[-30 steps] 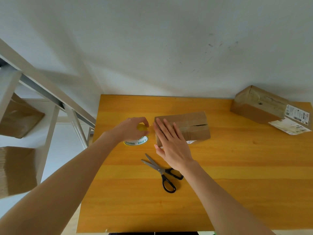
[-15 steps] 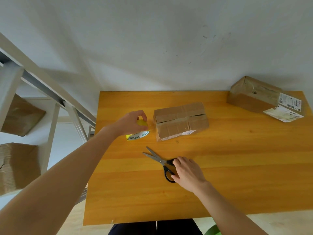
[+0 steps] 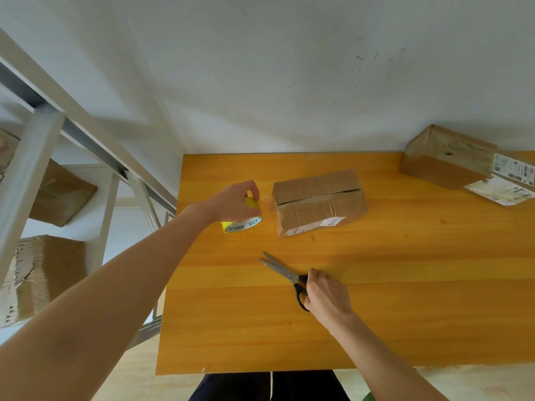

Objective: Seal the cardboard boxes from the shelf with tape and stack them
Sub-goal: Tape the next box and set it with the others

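A small cardboard box (image 3: 318, 202) lies in the middle of the orange table (image 3: 405, 285), its top flaps closed with a seam showing. Just left of it stands a yellow tape roll (image 3: 242, 222), and my left hand (image 3: 231, 202) grips it from above. A clear strip of tape stretches from the roll to the box's left end. Nearer to me lie scissors (image 3: 285, 274) with black handles, blades pointing up-left. My right hand (image 3: 325, 293) covers the handles with its fingers curled onto them.
A second cardboard box (image 3: 445, 156) with a white label (image 3: 499, 191) sits at the table's far right corner. A white metal shelf (image 3: 37, 157) at the left holds more cardboard boxes (image 3: 43, 273). A white wall rises behind the table.
My right hand left the box's end, came down to the scissors and closed on their handles. My left hand stayed on the tape roll.
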Tool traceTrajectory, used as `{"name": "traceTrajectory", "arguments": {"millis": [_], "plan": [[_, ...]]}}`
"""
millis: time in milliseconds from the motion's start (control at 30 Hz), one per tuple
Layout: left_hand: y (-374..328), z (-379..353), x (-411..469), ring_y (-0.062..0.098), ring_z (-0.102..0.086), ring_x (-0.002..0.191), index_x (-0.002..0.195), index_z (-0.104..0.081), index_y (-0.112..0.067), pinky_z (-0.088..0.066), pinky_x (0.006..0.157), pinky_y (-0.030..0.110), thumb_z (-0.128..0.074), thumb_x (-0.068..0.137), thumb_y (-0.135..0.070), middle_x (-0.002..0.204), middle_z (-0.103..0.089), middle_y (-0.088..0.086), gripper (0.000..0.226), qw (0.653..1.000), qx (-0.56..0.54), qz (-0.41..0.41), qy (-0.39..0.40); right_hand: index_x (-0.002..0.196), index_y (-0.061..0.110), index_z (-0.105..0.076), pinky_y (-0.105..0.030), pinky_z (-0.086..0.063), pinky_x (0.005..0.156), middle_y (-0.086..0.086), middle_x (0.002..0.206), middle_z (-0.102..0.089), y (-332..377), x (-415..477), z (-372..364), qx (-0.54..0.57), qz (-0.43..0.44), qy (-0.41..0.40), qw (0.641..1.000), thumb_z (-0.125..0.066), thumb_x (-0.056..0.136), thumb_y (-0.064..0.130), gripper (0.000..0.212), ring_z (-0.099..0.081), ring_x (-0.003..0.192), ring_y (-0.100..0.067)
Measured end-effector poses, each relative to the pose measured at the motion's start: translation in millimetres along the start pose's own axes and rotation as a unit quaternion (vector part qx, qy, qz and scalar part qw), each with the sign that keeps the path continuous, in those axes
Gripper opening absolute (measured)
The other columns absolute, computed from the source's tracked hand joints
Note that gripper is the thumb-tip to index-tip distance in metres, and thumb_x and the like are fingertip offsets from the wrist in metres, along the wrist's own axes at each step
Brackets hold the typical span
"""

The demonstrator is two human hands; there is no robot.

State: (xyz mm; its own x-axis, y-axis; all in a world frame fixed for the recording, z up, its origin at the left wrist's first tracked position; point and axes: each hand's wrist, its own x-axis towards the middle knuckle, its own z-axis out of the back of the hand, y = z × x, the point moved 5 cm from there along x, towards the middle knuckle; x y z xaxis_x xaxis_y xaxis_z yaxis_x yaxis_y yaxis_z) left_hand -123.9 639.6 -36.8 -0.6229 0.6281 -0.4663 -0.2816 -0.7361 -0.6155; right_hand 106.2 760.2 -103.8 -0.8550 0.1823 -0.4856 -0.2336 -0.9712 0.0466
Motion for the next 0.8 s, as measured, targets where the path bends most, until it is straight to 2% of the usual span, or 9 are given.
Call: {"name": "traceTrajectory", "arguments": {"millis": [167, 267, 367, 433, 533, 600, 633, 700, 800], "plan": [[0, 1, 0, 0.028, -0.061, 0.09, 0.103, -0.051, -0.026, -0.056, 0.073, 0.045, -0.069, 0.082, -0.033, 0.098, -0.059, 0.004, 0.029, 1.0, 0.009, 0.008, -0.002, 0.13, 0.005, -0.042, -0.025, -0.053, 0.077, -0.007, 0.116, -0.059, -2, -3, -5, 0.02, -0.036, 0.0, 0.999, -0.05, 0.101, 0.027, 0.037, -0.062, 0.1, -0.019], [1, 2, 1, 0.026, -0.059, 0.092, 0.102, -0.051, -0.025, -0.054, 0.077, 0.044, -0.07, 0.082, -0.04, 0.102, -0.06, 0.006, 0.031, 1.0, 0.012, 0.014, -0.018, 0.114, 0.01, -0.052, -0.024, -0.05, 0.077, -0.004, 0.112, -0.061, -6, -5, -3, 0.083, -0.085, 0.03, 0.992, -0.055, 0.098, 0.031, 0.027, -0.062, 0.098, -0.018], [0, 1, 1, 0.026, -0.059, 0.087, 0.102, -0.051, -0.027, -0.055, 0.074, 0.042, -0.068, 0.082, -0.041, 0.099, -0.06, 0.005, 0.029, 0.999, 0.026, 0.009, -0.019, 0.099, 0.012, -0.055, -0.023, -0.045, 0.061, 0.0, 0.093, -0.062, -10, -8, -3, 0.216, -0.1, 0.048, 0.97, -0.06, 0.094, 0.033, 0.022, -0.061, 0.077, -0.014], [-1, 1, 1, 0.024, -0.058, 0.086, 0.104, -0.052, -0.027, -0.055, 0.074, 0.041, -0.068, 0.083, -0.04, 0.098, -0.058, 0.004, 0.029, 0.999, 0.028, 0.004, -0.017, 0.098, 0.013, -0.055, -0.024, -0.044, 0.057, 0.004, 0.083, -0.06, -10, -11, -4, 0.36, -0.084, 0.064, 0.927, -0.067, 0.089, 0.032, 0.024, -0.056, 0.068, -0.01], [-2, 2, 0, 0.021, -0.056, 0.085, 0.107, -0.053, -0.028, -0.054, 0.075, 0.04, -0.068, 0.082, -0.039, 0.095, -0.054, -0.002, 0.031, 0.999, 0.027, 0.003, -0.018, 0.096, 0.009, -0.053, -0.026, -0.047, 0.061, -0.001, 0.081, -0.059, 1, -15, 5, 0.527, -0.074, 0.122, 0.838, -0.081, 0.074, 0.045, 0.05, -0.057, 0.069, -0.014], [-2, 2, 0, 0.02, -0.055, 0.083, 0.109, -0.054, -0.026, -0.053, 0.075, 0.039, -0.069, 0.082, -0.039, 0.094, -0.054, -0.003, 0.033, 0.999, 0.029, 0.004, -0.02, 0.096, 0.005, -0.053, -0.028, -0.053, 0.064, -0.003, 0.074, -0.056, 13, -16, 12, 0.623, -0.074, 0.16, 0.762, -0.078, 0.068, 0.057, 0.064, -0.056, 0.063, -0.012], [-2, 2, 0, 0.02, -0.055, 0.083, 0.109, -0.054, -0.026, -0.053, 0.075, 0.04, -0.069, 0.082, -0.039, 0.094, -0.054, -0.002, 0.033, 0.999, 0.031, 0.004, -0.021, 0.096, 0.004, -0.054, -0.029, -0.056, 0.065, -0.002, 0.072, -0.056, 18, -15, 17, 0.652, -0.071, 0.172, 0.735, -0.074, 0.067, 0.06, 0.067, -0.057, 0.061, -0.011], [-2, 2, -1, 0.021, -0.055, 0.083, 0.109, -0.055, -0.025, -0.052, 0.075, 0.04, -0.07, 0.081, -0.039, 0.094, -0.055, 0.0, 0.034, 0.999, 0.029, 0.004, -0.022, 0.094, 0.004, -0.055, -0.034, -0.059, 0.066, -0.004, 0.071, -0.057, 26, -13, 26, 0.684, -0.052, 0.178, 0.706, -0.07, 0.068, 0.063, 0.067, -0.057, 0.061, -0.012], [-3, 2, -2, 0.021, -0.057, 0.085, 0.107, -0.055, -0.025, -0.052, 0.072, 0.037, -0.07, 0.082, -0.039, 0.095, -0.057, 0.0, 0.033, 0.999, 0.026, 0.001, -0.022, 0.09, 0.006, -0.056, -0.038, -0.058, 0.065, -0.008, 0.073, -0.057, 34, -6, 41, 0.707, -0.022, 0.173, 0.685, -0.069, 0.069, 0.066, 0.065, -0.057, 0.064, -0.016]]}}
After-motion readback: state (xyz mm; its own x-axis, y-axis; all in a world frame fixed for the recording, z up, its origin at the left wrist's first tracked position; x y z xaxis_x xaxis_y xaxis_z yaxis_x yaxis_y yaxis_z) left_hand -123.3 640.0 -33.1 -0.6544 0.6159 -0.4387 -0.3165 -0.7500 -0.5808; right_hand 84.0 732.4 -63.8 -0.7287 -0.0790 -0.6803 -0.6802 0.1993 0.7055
